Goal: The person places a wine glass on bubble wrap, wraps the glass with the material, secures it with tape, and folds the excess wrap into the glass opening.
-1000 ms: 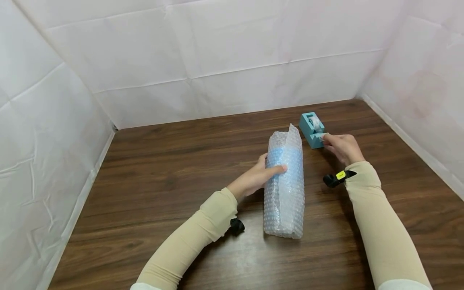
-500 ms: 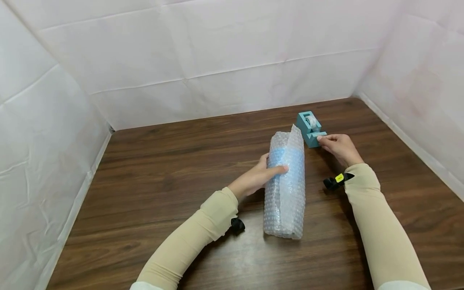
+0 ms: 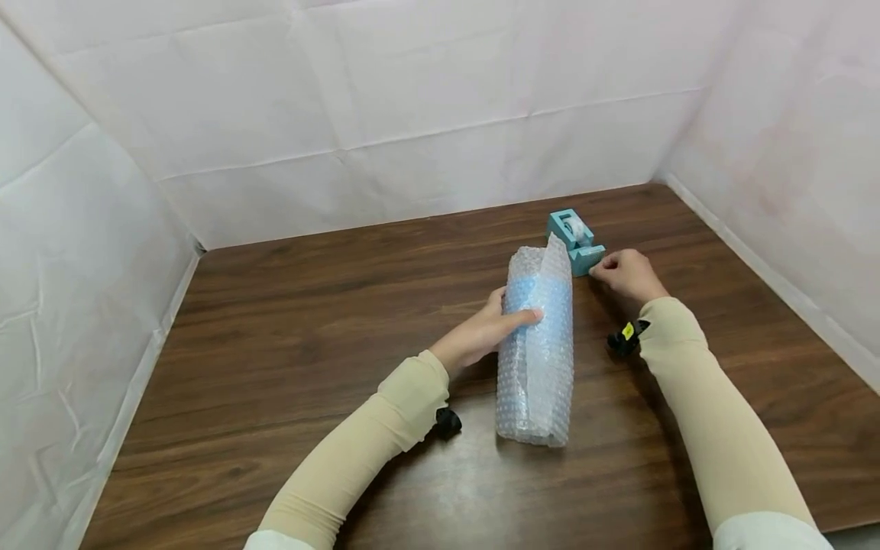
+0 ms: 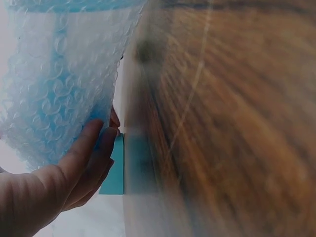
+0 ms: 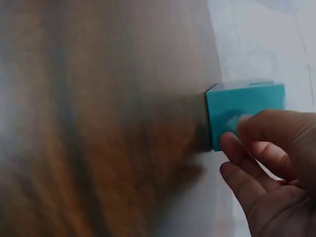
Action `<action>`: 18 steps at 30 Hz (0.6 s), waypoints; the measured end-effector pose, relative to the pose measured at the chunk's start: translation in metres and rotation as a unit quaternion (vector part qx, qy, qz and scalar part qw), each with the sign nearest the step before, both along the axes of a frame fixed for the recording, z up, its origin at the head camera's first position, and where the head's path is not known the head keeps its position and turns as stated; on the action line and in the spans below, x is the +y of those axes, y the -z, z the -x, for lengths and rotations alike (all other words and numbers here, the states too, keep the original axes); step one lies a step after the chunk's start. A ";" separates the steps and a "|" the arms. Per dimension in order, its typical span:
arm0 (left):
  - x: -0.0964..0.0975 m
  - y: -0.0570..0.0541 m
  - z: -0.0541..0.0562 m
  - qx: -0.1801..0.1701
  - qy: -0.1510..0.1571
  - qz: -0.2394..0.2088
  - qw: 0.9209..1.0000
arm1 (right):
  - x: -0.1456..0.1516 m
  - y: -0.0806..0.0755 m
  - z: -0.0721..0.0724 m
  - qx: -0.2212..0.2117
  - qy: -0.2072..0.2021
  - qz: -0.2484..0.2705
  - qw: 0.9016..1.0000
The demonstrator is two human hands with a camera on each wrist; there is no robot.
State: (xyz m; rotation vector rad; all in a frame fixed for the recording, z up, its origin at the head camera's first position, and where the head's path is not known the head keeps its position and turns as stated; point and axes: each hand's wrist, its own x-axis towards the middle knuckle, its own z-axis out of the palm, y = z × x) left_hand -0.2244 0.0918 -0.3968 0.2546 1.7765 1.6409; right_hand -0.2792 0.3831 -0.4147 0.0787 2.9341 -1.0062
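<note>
My left grip (image 3: 484,328) is wrapped round the side of a bubble-wrapped roll (image 3: 550,367), my thumb lying over its face and my fingers bent behind its left side. The roll is in front of me, right of the middle of the brown wood-grain counter (image 3: 330,336), its length running away from me; I cannot tell whether it rests there or is lifted. Something blue shows through the wrap, whose loose edge runs lengthwise and ends in a corner poking up at the far end.

My right grip (image 3: 627,273) is at the front of a teal tape dispenser (image 3: 584,260), thumb and forefinger pinching a small clear piece of tape (image 5: 233,121); whether my fingers touch the dispenser I cannot tell. It sits just beyond the roll, to the right, with a tape reel (image 3: 576,228) in it. White sheeting (image 3: 412,92) covers the walls.
</note>
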 end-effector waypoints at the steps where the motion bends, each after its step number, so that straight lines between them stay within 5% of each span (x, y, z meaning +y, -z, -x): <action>1: 0.000 0.000 0.000 -0.002 0.002 0.003 1.000 | 0.001 0.001 -0.001 -0.011 -0.002 -0.003 1.000; 10: -0.009 -0.004 0.008 0.015 -0.017 0.005 1.000 | 0.001 -0.010 0.002 -0.068 -0.018 0.091 0.993; 18: -0.027 -0.006 0.014 0.008 -0.043 0.007 0.999 | -0.014 -0.015 0.010 -0.064 -0.025 0.130 0.989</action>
